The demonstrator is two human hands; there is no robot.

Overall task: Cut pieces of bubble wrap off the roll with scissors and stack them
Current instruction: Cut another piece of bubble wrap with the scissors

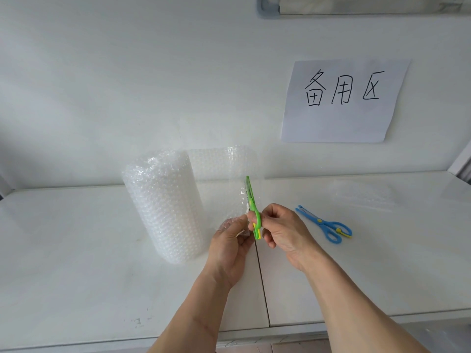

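A clear bubble wrap roll (165,205) stands upright on the white table, left of centre. A loose sheet (224,174) hangs out from the roll to the right. My left hand (232,240) pinches the sheet's lower edge. My right hand (283,230) grips green scissors (252,207), blades pointing up into the sheet. Cut bubble wrap pieces (362,194) lie flat at the table's right rear.
Blue scissors (326,224) lie shut on the table right of my hands. A paper sign (344,100) with handwritten characters hangs on the white wall. A dark seam (262,284) runs across the table (76,250) toward its front edge.
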